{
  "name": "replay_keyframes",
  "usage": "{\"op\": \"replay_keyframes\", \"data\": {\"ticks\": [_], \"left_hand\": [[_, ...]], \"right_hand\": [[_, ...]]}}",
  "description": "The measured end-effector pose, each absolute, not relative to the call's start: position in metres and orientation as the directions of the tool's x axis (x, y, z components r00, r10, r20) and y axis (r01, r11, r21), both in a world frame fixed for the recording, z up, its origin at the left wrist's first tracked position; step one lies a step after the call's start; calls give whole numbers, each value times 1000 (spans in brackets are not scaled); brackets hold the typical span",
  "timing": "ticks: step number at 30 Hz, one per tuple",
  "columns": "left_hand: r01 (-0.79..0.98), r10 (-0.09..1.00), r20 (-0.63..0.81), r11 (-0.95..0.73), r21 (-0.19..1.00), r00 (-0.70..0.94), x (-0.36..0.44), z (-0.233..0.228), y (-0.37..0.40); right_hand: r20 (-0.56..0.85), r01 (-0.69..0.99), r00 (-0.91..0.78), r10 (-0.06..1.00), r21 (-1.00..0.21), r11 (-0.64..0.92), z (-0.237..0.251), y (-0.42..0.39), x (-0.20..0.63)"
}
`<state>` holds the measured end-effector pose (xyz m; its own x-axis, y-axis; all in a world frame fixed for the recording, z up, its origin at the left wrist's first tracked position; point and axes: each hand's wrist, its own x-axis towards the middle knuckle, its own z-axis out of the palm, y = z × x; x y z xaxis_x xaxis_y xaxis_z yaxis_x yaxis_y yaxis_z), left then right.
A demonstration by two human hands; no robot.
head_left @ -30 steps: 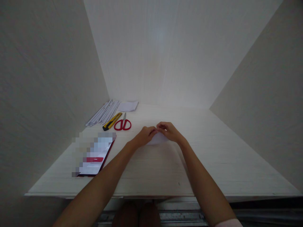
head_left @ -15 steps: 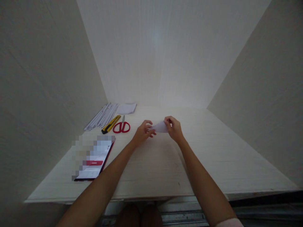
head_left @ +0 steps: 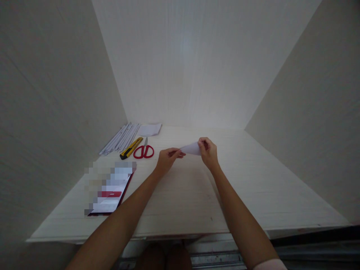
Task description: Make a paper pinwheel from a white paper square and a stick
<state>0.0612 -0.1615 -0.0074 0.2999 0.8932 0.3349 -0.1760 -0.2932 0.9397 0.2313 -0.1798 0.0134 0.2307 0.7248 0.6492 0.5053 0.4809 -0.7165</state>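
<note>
A small white piece of paper point(head_left: 191, 148), shaped like a narrow cone or folded triangle, is held above the middle of the table. Its pointed left end is pinched between the thumb and fingers of my left hand point(head_left: 168, 159). My right hand point(head_left: 208, 150) grips the wider right end with curled fingers, which hide that edge. I cannot tell whether the paper is rolled or folded flat.
Red-handled scissors point(head_left: 143, 151) and a yellow utility knife point(head_left: 131, 148) lie left of my hands. Behind them are rolled or folded paper strips point(head_left: 121, 139) and a paper stack point(head_left: 150, 129). A partly blurred tablet-like device point(head_left: 112, 198) lies front left. Pale walls point(head_left: 185, 67) enclose the table point(head_left: 180, 210).
My left hand has closed from loosely spread fingers to a pinch on the paper's tip and shifted slightly left. My right hand has moved a little to the right, still holding the paper.
</note>
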Motion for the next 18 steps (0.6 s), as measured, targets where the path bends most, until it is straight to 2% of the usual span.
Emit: {"op": "replay_keyframes", "data": {"ticks": [8, 10, 12, 15, 18], "left_hand": [[-324, 940, 332, -290, 901, 81, 53, -1, -157], [-391, 944, 301, -228, 891, 133, 54, 1, -156], [-403, 929, 272, -154, 902, 252, 58, 2, -158], [-296, 897, 247, -139, 945, 368, 65, 1, -163], [-190, 909, 247, -192, 963, 334, 69, -3, -165]], "right_hand": [[636, 497, 313, 706, -743, 449, 16, -179, 237], [636, 497, 275, 721, -736, 460, 15, -180, 235], [636, 495, 229, 737, -728, 474, 14, -181, 231], [644, 495, 177, 744, -712, 499, 13, -182, 224], [645, 501, 175, 744, -709, 496, 13, -183, 221]]}}
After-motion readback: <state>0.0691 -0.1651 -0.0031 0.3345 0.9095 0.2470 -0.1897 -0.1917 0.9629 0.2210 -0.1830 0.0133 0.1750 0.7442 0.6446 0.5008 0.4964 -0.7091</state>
